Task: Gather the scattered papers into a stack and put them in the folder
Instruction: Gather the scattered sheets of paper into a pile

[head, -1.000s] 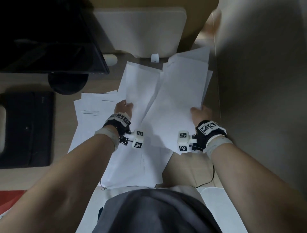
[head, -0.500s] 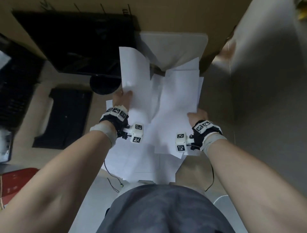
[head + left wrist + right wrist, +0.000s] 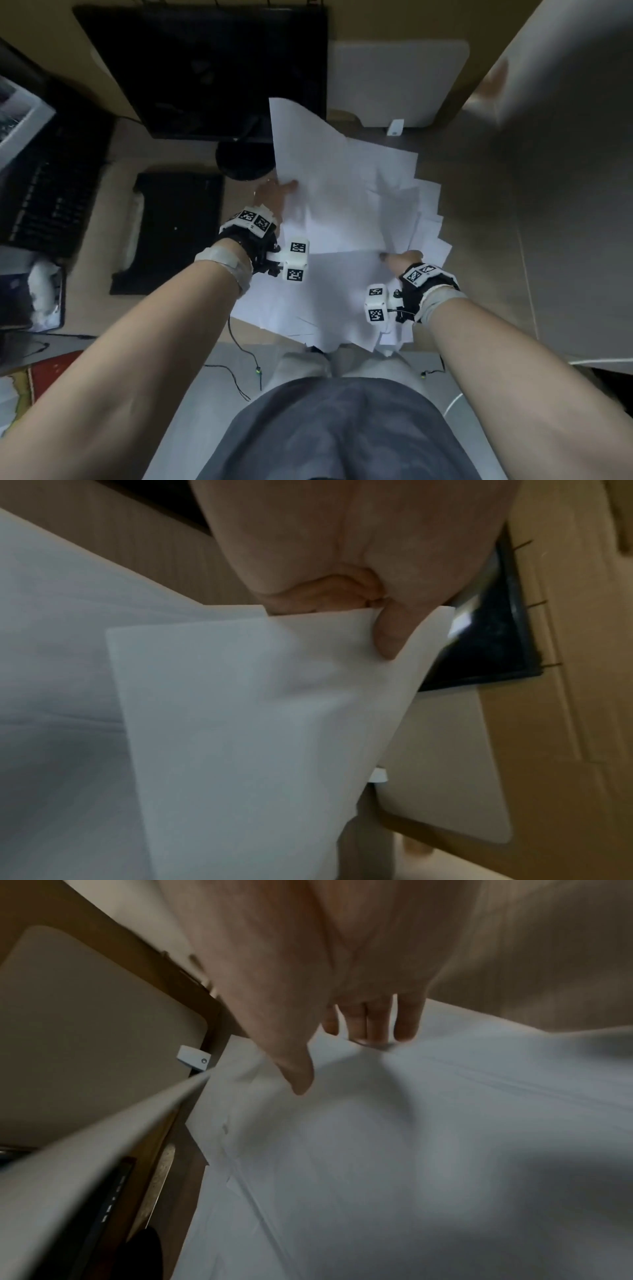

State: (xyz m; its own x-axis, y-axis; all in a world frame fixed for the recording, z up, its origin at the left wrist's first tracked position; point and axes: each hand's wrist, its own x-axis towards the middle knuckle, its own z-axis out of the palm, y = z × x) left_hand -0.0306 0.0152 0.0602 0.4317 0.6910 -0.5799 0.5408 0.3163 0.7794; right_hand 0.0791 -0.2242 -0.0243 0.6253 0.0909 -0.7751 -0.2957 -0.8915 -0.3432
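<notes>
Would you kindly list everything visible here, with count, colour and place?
papers: many, white, fanned across the desk centre, some lifted
desk: one, light wood, under everything
monitor: one, black, far left of centre
keyboard: one, black, far left
black pad: one, left of the papers
pale board: one, off-white, behind the papers
small white block: one, at the board's near edge
left hand: pinches a lifted sheet's edge
right hand: fingers extended onto the papers' right side
</notes>
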